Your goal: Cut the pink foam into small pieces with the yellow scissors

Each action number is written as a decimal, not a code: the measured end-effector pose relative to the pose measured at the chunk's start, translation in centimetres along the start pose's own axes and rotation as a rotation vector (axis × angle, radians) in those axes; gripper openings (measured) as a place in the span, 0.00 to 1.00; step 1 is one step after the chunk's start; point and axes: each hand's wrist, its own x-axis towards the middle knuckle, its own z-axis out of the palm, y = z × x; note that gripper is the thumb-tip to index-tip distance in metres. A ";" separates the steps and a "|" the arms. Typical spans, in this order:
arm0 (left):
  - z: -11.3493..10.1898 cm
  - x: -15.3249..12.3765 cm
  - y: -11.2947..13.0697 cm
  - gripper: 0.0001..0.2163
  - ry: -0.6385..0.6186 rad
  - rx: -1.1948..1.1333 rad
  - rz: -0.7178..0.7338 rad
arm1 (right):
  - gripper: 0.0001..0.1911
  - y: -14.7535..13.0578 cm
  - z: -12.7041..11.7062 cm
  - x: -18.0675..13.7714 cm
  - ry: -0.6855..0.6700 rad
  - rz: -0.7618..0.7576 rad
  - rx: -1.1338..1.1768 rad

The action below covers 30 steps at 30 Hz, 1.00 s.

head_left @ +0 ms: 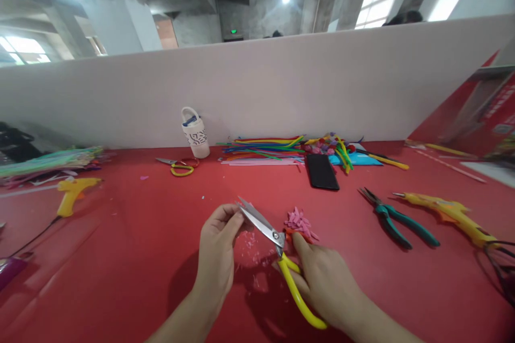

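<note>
My right hand (322, 273) grips a pair of scissors (298, 289) with one yellow and one red handle. The blades point up and to the left, and their tips reach the fingertips of my left hand (219, 241). My left thumb and fingers are pinched together there; a bit of pink shows by the tips, but what they hold is mostly hidden. Just beyond my right hand lies a small heap of pink pieces (298, 222). Tiny pink scraps (251, 244) are scattered on the red table between my hands.
Pliers (388, 214) and a yellow glue gun (446, 209) lie at right, another glue gun (72, 193) at left. A phone (322, 171), coloured pipe cleaners (261, 149), a white cup (196, 136) and more scissors (181, 166) stand or lie along the white partition (257, 91).
</note>
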 end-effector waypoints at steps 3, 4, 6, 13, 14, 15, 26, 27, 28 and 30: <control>0.0 0.0 0.0 0.03 0.012 0.001 -0.002 | 0.14 0.0 0.1 -0.1 -0.005 -0.002 -0.005; 0.0 0.0 0.0 0.03 0.014 -0.001 -0.002 | 0.14 -0.1 0.1 -0.1 -0.008 -0.003 -0.009; -0.1 0.1 0.0 0.03 0.017 0.000 -0.002 | 0.14 -0.1 0.1 -0.1 -0.007 -0.006 -0.020; 0.0 0.0 0.2 0.03 0.014 -0.001 0.001 | 0.12 0.0 0.3 -0.1 0.013 -0.031 -0.046; 0.0 -0.1 0.2 0.03 0.017 -0.003 -0.003 | 0.12 0.0 0.3 -0.1 0.016 -0.036 -0.045; 0.0 -0.1 0.2 0.03 0.021 -0.004 -0.005 | 0.12 0.0 0.4 -0.2 0.017 -0.040 -0.041; 0.1 0.0 0.3 0.03 0.033 -0.004 0.007 | 0.14 -0.1 0.1 -0.2 0.013 -0.037 -0.045; 0.1 0.0 0.3 0.03 0.035 -0.003 0.006 | 0.14 -0.1 0.1 -0.2 0.012 -0.035 -0.043; 0.1 0.0 0.3 0.03 0.036 -0.004 0.006 | 0.14 -0.1 0.1 -0.2 0.010 -0.034 -0.039; 0.1 0.0 0.3 0.03 0.038 -0.008 0.009 | 0.14 -0.1 0.1 -0.1 0.016 -0.037 -0.035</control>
